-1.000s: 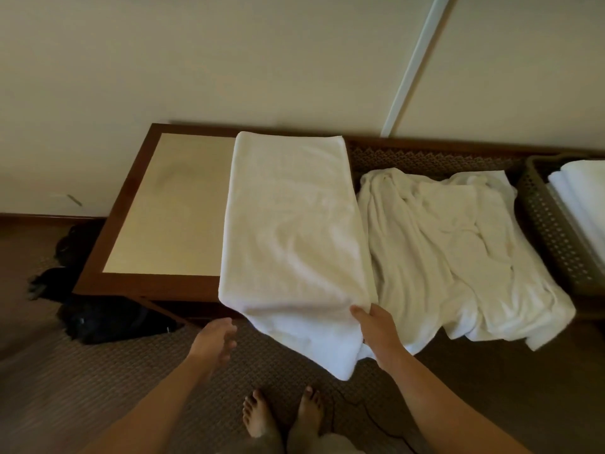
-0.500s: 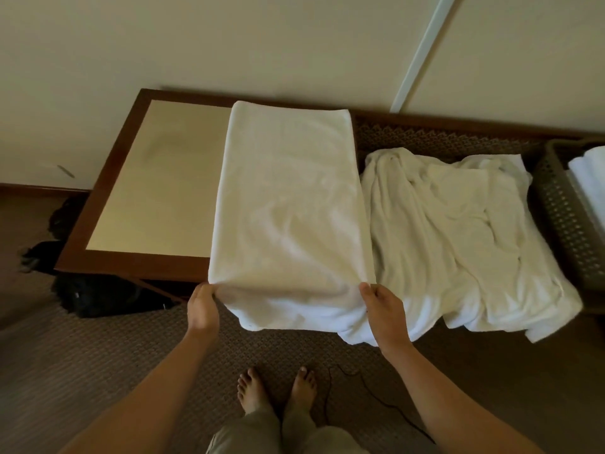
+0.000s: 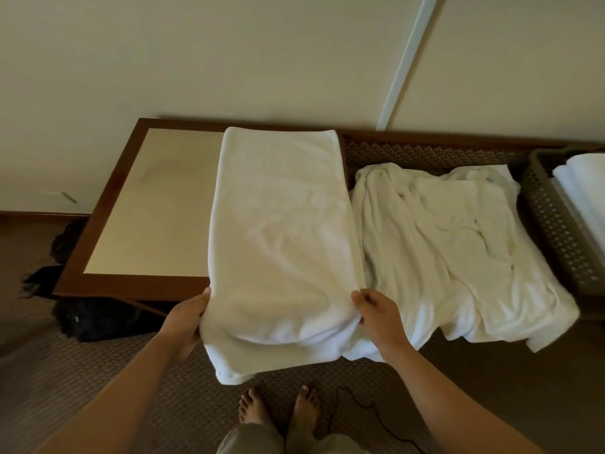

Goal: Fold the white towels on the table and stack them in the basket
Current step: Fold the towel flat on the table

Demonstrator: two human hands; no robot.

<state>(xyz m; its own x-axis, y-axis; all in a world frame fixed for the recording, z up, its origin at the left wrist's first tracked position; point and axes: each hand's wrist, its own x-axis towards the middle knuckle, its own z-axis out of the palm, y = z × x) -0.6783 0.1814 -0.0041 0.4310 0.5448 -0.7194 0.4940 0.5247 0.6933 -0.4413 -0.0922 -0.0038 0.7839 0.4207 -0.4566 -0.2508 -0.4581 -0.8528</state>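
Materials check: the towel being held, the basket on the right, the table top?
Towel: looks like soft terry cotton, matte white, with fuzzy pile and limp creases. Basket: probably moulded plastic, grey-brown, with a regular perforated lattice wall. Table: dark wood-look frame, slightly glossy, around a smooth beige inset panel; laminate or veneer, cannot tell.

Bare tabletop (image 3: 154,204) left of the long towel (image 3: 281,231), open for a hand. Right of the towel, a crumpled towel pile (image 3: 458,257) fills the surface up to the basket (image 3: 553,231). Wall close behind the towel's far end.
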